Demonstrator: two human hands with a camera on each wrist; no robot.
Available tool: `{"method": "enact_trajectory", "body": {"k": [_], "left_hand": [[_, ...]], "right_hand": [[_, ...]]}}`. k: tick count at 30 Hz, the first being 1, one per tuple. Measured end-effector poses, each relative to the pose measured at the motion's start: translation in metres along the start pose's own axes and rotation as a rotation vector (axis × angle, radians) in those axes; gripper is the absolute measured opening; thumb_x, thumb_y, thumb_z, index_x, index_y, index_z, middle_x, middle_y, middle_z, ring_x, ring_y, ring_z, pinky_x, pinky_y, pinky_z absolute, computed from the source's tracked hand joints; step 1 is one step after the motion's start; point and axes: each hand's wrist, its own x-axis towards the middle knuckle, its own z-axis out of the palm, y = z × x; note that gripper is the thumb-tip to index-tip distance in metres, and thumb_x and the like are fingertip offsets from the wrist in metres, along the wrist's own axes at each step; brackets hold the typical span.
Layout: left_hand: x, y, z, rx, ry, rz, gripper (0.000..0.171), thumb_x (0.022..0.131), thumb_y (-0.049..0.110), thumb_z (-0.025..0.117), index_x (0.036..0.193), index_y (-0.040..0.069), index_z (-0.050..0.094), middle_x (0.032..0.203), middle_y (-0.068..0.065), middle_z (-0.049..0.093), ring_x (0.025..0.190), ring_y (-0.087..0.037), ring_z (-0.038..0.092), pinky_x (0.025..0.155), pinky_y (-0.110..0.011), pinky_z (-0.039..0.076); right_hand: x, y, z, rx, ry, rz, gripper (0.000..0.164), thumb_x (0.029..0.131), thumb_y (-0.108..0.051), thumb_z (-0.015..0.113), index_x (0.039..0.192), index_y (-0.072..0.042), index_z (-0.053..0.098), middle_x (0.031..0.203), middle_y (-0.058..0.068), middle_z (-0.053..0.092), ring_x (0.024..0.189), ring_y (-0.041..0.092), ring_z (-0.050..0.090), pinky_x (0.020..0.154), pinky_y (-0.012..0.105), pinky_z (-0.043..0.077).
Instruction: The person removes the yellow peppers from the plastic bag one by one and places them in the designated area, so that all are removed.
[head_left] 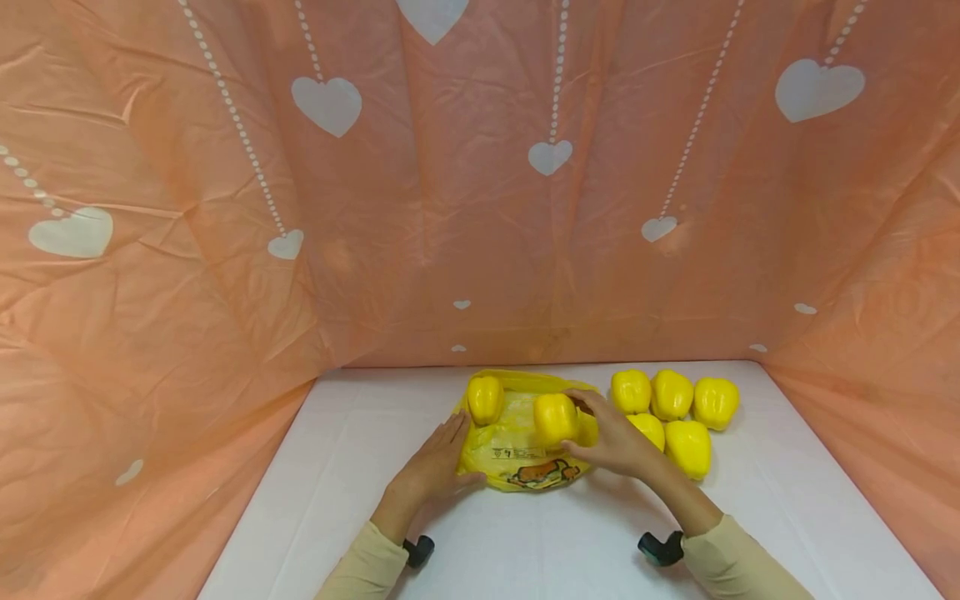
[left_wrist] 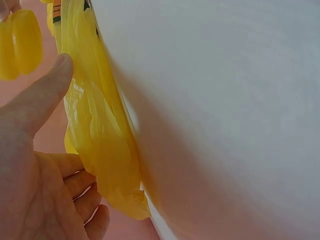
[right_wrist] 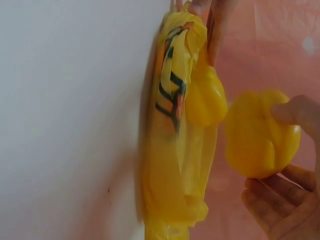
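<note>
A yellow plastic bag with a printed picture lies spread on the white table, its edge rolled up around it. My right hand grips a yellow bell pepper over the bag's right part, thumb on one side and fingers round the other. In the right wrist view this held pepper is apart from the bag. Another bell pepper rests at the bag's left side. Along the left edge, my left hand touches the bag with fingers extended; the left wrist view has its thumb against the plastic.
Several more yellow bell peppers stand grouped on the table right of the bag, partly behind my right forearm. A peach curtain with white hearts encloses the back and sides of the white table. Dark wrist-worn devices sit by both wrists.
</note>
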Motion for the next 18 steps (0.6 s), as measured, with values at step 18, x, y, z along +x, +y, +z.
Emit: {"method": "enact_trajectory", "body": {"k": [18], "left_hand": [[-0.002, 0.001, 0.001, -0.012, -0.004, -0.025, 0.106, 0.097, 0.047, 0.078, 0.169, -0.004, 0.019, 0.178, -0.02, 0.017, 0.164, -0.035, 0.02, 0.134, -0.05, 0.02]], "right_hand": [[-0.025, 0.016, -0.04, -0.068, 0.06, 0.049, 0.082, 0.089, -0.017, 0.089, 0.155, 0.0, 0.044, 0.149, 0.023, 0.058, 0.137, 0.046, 0.056, 0.115, 0.067, 0.046]]}}
